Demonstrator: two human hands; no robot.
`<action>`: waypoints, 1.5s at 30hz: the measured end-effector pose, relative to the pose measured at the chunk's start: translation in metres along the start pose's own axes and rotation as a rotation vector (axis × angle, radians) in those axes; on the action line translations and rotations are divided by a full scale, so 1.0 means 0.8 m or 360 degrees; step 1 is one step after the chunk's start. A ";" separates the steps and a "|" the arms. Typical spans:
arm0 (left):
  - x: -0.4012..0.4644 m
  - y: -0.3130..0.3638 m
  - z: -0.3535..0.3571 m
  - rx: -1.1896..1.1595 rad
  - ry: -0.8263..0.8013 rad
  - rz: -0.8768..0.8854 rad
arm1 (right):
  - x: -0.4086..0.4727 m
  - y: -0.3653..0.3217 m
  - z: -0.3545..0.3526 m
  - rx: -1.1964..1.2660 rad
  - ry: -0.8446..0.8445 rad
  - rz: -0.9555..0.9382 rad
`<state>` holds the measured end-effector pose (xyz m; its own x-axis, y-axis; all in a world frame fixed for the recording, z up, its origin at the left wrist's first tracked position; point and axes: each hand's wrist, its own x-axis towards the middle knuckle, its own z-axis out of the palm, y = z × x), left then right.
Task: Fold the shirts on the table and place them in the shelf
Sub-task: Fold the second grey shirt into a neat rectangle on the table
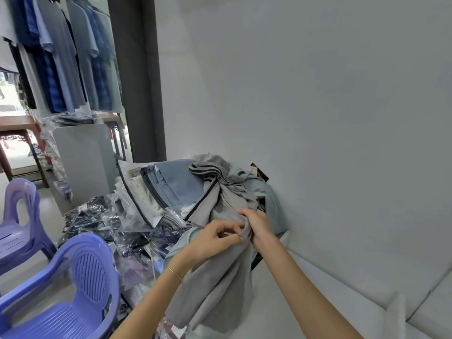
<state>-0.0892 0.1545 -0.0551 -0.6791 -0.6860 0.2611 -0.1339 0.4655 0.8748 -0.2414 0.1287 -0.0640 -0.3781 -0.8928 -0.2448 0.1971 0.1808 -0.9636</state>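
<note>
pale grey wall [318, 94] fills the right and upper part of the view, with a dark pillar [139, 77] to its left and a white desk [305, 302] running along the wall's foot. beyond the pillar, blue and grey shirts hang on a rack [61, 52], and a wooden table [17, 128] stands below them beside a grey rounded panel [83, 155]. two purple plastic chairs [73, 289] stand at the lower left on the pale floor.

on the desk against the wall lies a crumpled heap of shirts, topped by a grey shirt with dark stripes [212, 177], beside a stack of folded blue shirts [178, 182]. clear plastic bags [102, 221] holding dark clothes spill from the desk's left edge toward the chairs and crowd that side.

a plain grey shirt [215, 289] hangs from the heap over the desk's front. the left hand [215, 236], a thin bracelet [175, 274] on its wrist, pinches a bunched fold of this shirt between thumb and fingertips. the right hand [256, 223] has its fingers curled round the same bunch just beside the left, so each hand's grip is closed on cloth.
</note>
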 end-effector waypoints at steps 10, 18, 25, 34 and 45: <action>-0.007 0.006 -0.020 -0.0714 0.0894 -0.0697 | -0.077 -0.035 0.001 0.0286 -0.0591 -0.0246; -0.031 0.052 0.004 -0.1371 0.0729 -0.0677 | -0.159 -0.020 -0.021 -0.0489 -0.0915 -0.0339; -0.074 0.080 0.043 -0.1413 0.0790 -0.0653 | -0.194 0.032 -0.075 -0.0418 -0.0837 -0.0363; -0.175 0.153 0.125 -0.0313 0.0856 -0.0255 | -0.252 0.034 -0.101 0.0398 -0.0915 -0.0090; -0.316 0.165 0.098 -0.0247 0.1496 -0.0781 | -0.351 0.035 -0.056 0.0881 -0.1283 0.0395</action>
<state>0.0082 0.4334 -0.0378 0.2611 -0.9651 0.0182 -0.1028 -0.0091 0.9947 -0.1705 0.4032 -0.0267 0.4146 -0.9057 -0.0886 0.6567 0.3652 -0.6598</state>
